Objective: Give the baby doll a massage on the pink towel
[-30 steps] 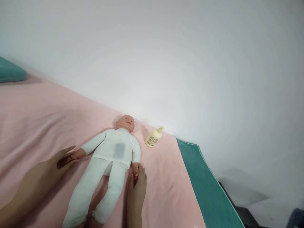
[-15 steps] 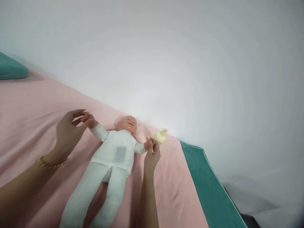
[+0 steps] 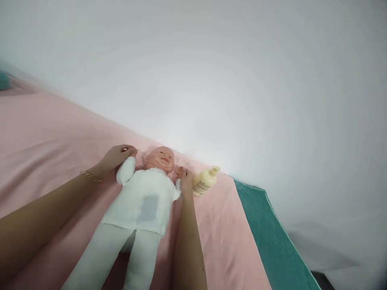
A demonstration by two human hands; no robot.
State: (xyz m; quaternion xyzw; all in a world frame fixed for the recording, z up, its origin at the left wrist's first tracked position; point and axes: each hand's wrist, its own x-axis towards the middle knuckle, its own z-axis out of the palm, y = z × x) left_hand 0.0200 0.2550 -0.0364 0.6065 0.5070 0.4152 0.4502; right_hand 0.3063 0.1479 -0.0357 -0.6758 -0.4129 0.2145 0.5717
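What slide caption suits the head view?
Left hand and right hand hold the hands of a baby doll lying on pink cloth beside a pump bottle.

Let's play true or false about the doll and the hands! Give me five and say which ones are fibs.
1. The baby doll lies on its back. True.
2. The left hand holds a pump bottle. False: it holds one of the doll's hands.
3. The right hand holds the doll's other hand. True.
4. The doll lies on a black cloth. False: the cloth under it is pink.
5. The bracelet is on the right wrist. False: it is on the left wrist.
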